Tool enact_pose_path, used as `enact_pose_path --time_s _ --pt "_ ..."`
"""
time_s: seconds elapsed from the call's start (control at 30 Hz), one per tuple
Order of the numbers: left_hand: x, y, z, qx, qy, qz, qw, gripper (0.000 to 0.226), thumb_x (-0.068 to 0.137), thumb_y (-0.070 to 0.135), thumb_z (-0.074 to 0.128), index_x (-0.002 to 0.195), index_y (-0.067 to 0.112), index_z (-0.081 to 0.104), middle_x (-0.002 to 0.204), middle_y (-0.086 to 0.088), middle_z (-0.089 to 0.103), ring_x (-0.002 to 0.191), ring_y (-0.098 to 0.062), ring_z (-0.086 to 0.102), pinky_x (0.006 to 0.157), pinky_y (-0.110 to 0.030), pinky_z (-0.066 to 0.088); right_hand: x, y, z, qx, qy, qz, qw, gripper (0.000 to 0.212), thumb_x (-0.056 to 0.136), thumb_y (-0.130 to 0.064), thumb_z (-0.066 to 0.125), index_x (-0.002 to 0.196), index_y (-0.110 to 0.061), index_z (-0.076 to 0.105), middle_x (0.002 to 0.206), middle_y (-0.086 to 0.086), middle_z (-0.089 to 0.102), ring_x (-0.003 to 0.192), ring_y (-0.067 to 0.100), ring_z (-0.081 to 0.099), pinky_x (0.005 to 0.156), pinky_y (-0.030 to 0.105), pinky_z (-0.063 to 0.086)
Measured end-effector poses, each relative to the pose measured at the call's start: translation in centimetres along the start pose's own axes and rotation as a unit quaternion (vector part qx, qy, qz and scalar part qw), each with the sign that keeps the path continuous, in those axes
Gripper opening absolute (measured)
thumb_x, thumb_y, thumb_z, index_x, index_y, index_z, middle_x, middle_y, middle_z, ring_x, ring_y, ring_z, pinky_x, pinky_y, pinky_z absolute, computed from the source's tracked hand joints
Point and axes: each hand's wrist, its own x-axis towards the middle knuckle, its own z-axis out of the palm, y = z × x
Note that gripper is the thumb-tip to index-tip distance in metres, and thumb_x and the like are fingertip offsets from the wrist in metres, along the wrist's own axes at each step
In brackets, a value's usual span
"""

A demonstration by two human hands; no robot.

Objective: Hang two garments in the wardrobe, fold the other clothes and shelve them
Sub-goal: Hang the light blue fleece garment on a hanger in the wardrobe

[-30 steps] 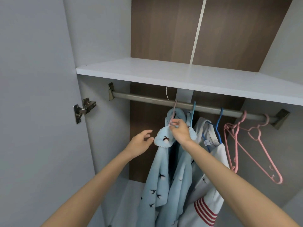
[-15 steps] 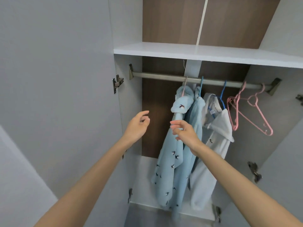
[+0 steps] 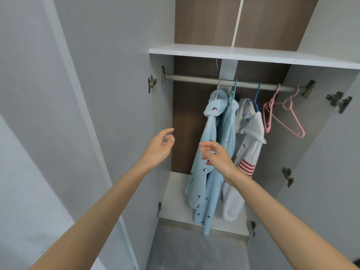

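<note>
A light blue garment with small dark birds (image 3: pixel 209 152) hangs from the metal rail (image 3: pixel 194 78) inside the open wardrobe. Beside it on a blue hanger hangs a white garment with red stripes (image 3: pixel 247 152). My left hand (image 3: pixel 158 148) floats in front of the wardrobe's left wall, fingers relaxed, holding nothing. In front of the blue garment, and apart from it, my right hand (image 3: pixel 217 157) is empty too, its fingers loosely spread.
Two bare pink hangers (image 3: pixel 282 117) hang at the rail's right end. A white shelf (image 3: pixel 253 55) runs above the rail. The left door (image 3: pixel 68 114) and right door (image 3: pixel 331 152) stand open. The white wardrobe floor (image 3: pixel 175 201) lies under the clothes.
My right hand has let go of the blue garment's hanger and both hands have drawn back from the rail. The view has pulled away from the wardrobe.
</note>
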Motion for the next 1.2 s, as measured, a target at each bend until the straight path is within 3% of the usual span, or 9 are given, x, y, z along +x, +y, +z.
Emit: enact_pose_path --time_s 0.23,0.33,0.47,0.57,0.7,0.87,1.0,1.2 --pt "-9.1 2.1 3.2 -0.008 -0.004 0.010 1.000 0.037 0.099 0.023 0.045 0.136 0.023 0.047 0.111 0.010 0.054 0.096 0.000 0.050 0.083 -0.012 0.034 -10.8 0.8 -3.7 0.030 0.038 0.026 0.999 0.020 0.098 -0.013 0.049 0.115 -0.021 0.057 0.106 -0.004 0.057 0.082 0.008 0.059 0.069 0.017 0.049" --pt "-13.1 3.3 5.6 -0.008 -0.038 0.017 0.999 0.037 0.099 0.022 0.045 0.137 0.022 0.046 0.113 0.011 0.056 0.101 -0.002 0.052 0.089 -0.019 0.037 -16.2 1.4 -6.4 0.034 0.056 0.048 0.997 0.021 0.098 -0.013 0.048 0.116 -0.020 0.056 0.111 -0.001 0.058 0.085 0.011 0.059 0.068 0.018 0.047" --pt "-17.2 5.8 9.0 -0.014 -0.076 0.036 0.996 0.037 0.099 0.023 0.045 0.136 0.024 0.046 0.112 0.009 0.058 0.102 -0.006 0.056 0.074 -0.008 0.038 -22.6 2.2 -10.1 0.035 0.083 0.078 0.993 0.023 0.097 -0.011 0.048 0.118 -0.017 0.056 0.112 0.005 0.059 0.079 0.009 0.058 0.068 0.018 0.047" --pt "-19.6 7.9 11.9 -0.007 -0.114 0.053 0.992 0.038 0.099 0.025 0.044 0.137 0.024 0.045 0.118 0.005 0.058 0.106 -0.011 0.055 0.078 -0.015 0.040 -26.9 2.9 -12.9 0.032 0.108 0.096 0.989 0.024 0.097 -0.011 0.049 0.120 -0.014 0.057 0.111 0.005 0.061 0.076 0.008 0.058 0.065 0.016 0.047" --pt "-22.5 10.2 16.3 0.005 -0.167 0.081 0.983 0.037 0.100 0.026 0.044 0.136 0.026 0.045 0.118 0.007 0.054 0.106 -0.010 0.054 0.077 -0.013 0.039 -32.6 4.0 -16.1 0.039 0.138 0.126 0.982 0.024 0.097 -0.012 0.049 0.119 -0.018 0.056 0.107 -0.001 0.059 0.083 0.012 0.059 0.072 0.020 0.049" --pt "-25.9 11.9 22.2 0.001 -0.242 0.108 0.964 0.036 0.099 0.023 0.045 0.135 0.022 0.047 0.117 0.005 0.058 0.108 -0.014 0.055 0.091 -0.023 0.038 -39.5 6.5 -19.5 0.051 0.221 0.154 0.962 0.024 0.097 -0.014 0.051 0.120 -0.014 0.057 0.105 0.002 0.058 0.082 0.013 0.059 0.071 0.020 0.048" --pt "-29.2 12.7 26.5 -0.006 -0.309 0.130 0.942 0.036 0.099 0.020 0.046 0.135 0.020 0.047 0.126 -0.002 0.059 0.114 -0.016 0.056 0.096 -0.024 0.039 -45.6 8.7 -21.0 0.048 0.284 0.183 0.940 0.024 0.098 -0.012 0.049 0.120 -0.013 0.056 0.108 0.004 0.057 0.080 0.012 0.059 0.069 0.019 0.047" --pt "-35.3 13.0 31.4 -0.026 -0.407 0.157 0.900 0.036 0.099 0.022 0.045 0.135 0.021 0.047 0.119 0.005 0.059 0.105 -0.007 0.054 0.087 -0.018 0.036 -55.0 11.9 -20.9 0.047 0.367 0.240 0.898 0.019 0.098 -0.010 0.046 0.112 -0.018 0.056 0.105 0.002 0.058 0.075 0.009 0.059 0.064 0.017 0.046"
